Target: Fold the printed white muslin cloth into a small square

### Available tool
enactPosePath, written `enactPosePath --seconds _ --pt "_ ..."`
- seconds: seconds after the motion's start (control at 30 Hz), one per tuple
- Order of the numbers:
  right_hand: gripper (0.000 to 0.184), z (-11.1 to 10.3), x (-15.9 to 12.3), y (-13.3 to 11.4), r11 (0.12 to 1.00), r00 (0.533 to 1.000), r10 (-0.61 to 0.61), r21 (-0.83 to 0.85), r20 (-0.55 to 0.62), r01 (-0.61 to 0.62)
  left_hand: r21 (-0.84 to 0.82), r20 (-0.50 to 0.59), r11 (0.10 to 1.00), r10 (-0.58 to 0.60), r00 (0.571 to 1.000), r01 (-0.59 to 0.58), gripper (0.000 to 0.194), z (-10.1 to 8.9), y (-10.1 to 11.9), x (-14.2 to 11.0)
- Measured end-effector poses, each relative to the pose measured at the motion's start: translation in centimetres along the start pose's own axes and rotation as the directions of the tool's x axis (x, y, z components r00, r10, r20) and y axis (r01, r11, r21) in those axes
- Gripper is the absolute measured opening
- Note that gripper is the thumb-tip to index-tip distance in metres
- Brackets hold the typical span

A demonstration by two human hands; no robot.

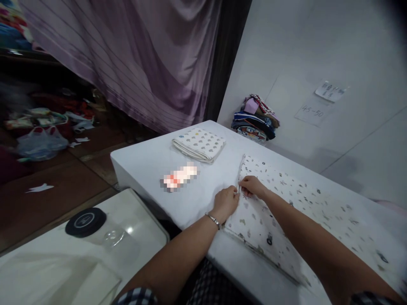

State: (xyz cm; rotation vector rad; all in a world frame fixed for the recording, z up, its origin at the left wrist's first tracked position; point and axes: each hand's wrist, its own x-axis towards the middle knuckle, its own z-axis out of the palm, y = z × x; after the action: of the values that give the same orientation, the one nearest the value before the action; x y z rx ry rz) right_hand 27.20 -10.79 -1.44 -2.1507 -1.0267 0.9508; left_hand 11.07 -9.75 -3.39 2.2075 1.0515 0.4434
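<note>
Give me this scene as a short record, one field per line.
Left hand: curled at the printed cloth's edge, grip unclear
Right hand: appears to pinch the same edge
Printed cloth: white with small motifs, spread on the white table
Folded cloth: white with a grey pattern, farther back on the table
Blurred item: pixelated, unidentifiable
Side surface: holds a round black lid
Background: purple curtain, stacked fabrics, wall note "45-50"
</note>
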Motion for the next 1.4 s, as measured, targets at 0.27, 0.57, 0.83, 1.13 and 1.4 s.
enactPosePath --seconds 0.27,0.57,0.83,1.13,1.4 --pt "0.019 -0.3 -0.7 -0.5 1.000 1.000 -0.022 0.005 0.011 0.022 -0.216 -0.020 0.976 -0.020 1.000 0.015 0.019 0.3 -0.3 0.4" --pt "0.018 0.3 -1.4 -0.3 1.000 0.998 -0.009 0.015 0.058 0.008 -0.201 -0.015 0.980 0.006 1.000 -0.009 0.022 0.6 -0.4 0.3" --pt "0.015 -0.1 -1.9 -0.9 0.996 0.995 0.080 -0.044 0.067 -0.077 -0.224 0.010 0.974 0.034 0.999 -0.031 0.021 0.3 -0.3 0.3" --pt "0.009 -0.1 -1.8 0.0 0.997 0.996 0.078 0.016 0.050 -0.079 0.162 -0.037 0.987 0.024 0.999 -0.017 0.023 -0.1 -0.5 0.3" --pt "0.009 0.0 -1.4 0.1 0.998 0.997 0.068 -0.015 0.046 -0.068 0.228 0.034 0.973 0.007 0.999 -0.015 0.020 -0.1 0.2 1.2"
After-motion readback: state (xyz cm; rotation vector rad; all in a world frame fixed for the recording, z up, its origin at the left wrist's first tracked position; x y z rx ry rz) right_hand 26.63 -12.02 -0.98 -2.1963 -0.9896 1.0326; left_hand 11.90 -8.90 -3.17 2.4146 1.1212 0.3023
